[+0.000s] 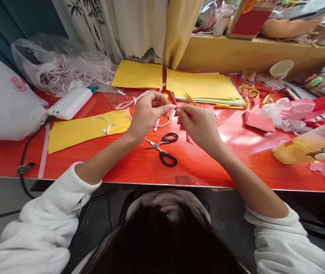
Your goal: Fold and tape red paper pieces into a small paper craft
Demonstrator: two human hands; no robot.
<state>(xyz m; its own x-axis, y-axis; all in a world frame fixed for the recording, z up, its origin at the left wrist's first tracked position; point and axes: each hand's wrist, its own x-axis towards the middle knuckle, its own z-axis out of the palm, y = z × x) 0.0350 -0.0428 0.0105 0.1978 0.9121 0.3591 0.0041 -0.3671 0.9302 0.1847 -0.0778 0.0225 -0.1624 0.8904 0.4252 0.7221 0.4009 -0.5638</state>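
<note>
My left hand point(148, 114) is closed in a pinch, its fingertips on a small white strip point(174, 107). My right hand point(200, 123) meets it, fingers closed around a thin red paper stick point(172, 98); much of the stick is hidden behind the fingers. A narrow yellow strip point(191, 99) shows just beyond the right knuckles, and I cannot tell whether that hand touches it. Below both hands, black-handled scissors point(162, 148) lie on the red table point(139, 163) with their blades parted. White paper curls point(164, 121) lie under the left hand.
Yellow paper sheets point(138, 74) and a stack point(202, 83) lie at the back. A yellow strip of paper point(85, 129), white power bank point(71, 103) and plastic bags point(5, 99) are left. Pink paper scraps point(260, 121), a paper cup point(281, 69) and a drink cup point(310, 142) are right.
</note>
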